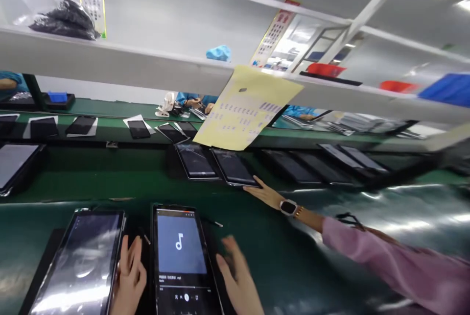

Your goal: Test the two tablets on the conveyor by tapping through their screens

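Our black music-player tablet [179, 256] sits bottom centre on the green counter [279, 271]. Our left hand [130, 276] is just beside it, fingers [134, 256] pressed together; our right hand [237, 276] is off its right edge, fingers [229, 249] spread, pinching nothing.

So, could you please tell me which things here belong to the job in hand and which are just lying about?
In use: the tablet showing a music player, left hand, right hand.
Lying about: the tablet beside it, the yellow printed sheet.
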`<action>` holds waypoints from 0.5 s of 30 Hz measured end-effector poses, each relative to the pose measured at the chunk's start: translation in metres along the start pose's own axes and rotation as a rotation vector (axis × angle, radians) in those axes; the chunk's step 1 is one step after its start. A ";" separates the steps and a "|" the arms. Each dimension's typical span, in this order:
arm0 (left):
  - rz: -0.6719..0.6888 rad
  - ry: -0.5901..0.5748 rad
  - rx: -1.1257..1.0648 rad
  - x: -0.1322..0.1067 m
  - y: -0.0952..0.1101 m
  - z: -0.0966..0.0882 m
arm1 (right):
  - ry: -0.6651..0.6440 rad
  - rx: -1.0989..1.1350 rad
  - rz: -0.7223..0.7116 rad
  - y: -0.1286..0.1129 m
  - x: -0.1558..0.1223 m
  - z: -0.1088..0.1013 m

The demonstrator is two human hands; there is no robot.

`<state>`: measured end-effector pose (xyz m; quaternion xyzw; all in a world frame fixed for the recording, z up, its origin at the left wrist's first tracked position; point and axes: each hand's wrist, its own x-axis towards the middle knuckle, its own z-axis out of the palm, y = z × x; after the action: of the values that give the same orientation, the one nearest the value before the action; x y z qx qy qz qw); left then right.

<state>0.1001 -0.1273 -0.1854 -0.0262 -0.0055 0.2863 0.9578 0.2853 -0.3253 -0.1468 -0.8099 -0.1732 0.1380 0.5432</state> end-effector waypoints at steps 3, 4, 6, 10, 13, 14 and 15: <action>-0.027 -0.017 -0.047 -0.015 -0.026 0.017 | -0.019 -0.306 -0.192 0.008 -0.023 -0.007; -0.061 -0.004 -0.099 -0.019 -0.035 0.023 | -0.123 -0.330 -0.190 0.011 -0.032 -0.006; -0.188 0.057 -0.289 -0.025 -0.046 0.034 | -0.256 -0.318 -0.138 0.018 -0.049 0.001; -0.344 0.112 -0.532 -0.024 -0.050 0.050 | -0.252 -0.354 -0.115 0.025 -0.067 0.015; -0.282 0.136 -0.341 -0.016 -0.046 0.051 | -0.171 -0.352 -0.166 0.014 -0.071 0.014; -0.274 0.145 -0.285 -0.013 -0.045 0.050 | -0.124 -0.336 -0.182 0.006 -0.072 0.013; -0.267 0.149 -0.245 -0.010 -0.045 0.047 | -0.089 -0.314 -0.208 -0.003 -0.073 0.014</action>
<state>0.1151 -0.1676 -0.1359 -0.1629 0.0270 0.1512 0.9746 0.2131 -0.3446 -0.1465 -0.8554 -0.2991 0.0885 0.4134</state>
